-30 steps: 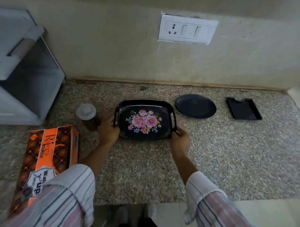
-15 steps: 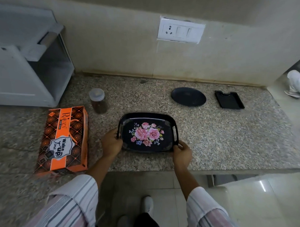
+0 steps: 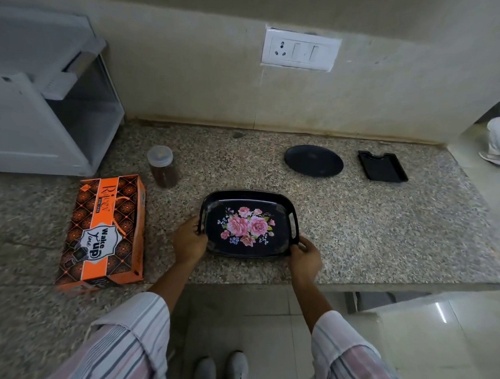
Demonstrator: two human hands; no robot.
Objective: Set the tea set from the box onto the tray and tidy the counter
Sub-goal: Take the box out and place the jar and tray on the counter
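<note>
Speckled granite counter [image 3: 383, 236] below a tiled wall, both hands' fingers around the tray [image 3: 250, 195]

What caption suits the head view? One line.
Both hands, left and right, grip the floral tray beside the closed orange box.

A speckled granite counter [image 3: 369, 230] carries a black floral tray [image 3: 251, 195] near its front edge and an orange tea-set box [image 3: 105, 229] to the left. Behind stand a lidded jar [image 3: 162, 166], a round black plate [image 3: 313, 164], a small black rectangular tray [image 3: 382, 170] and a white appliance [image 3: 33, 119].
</note>
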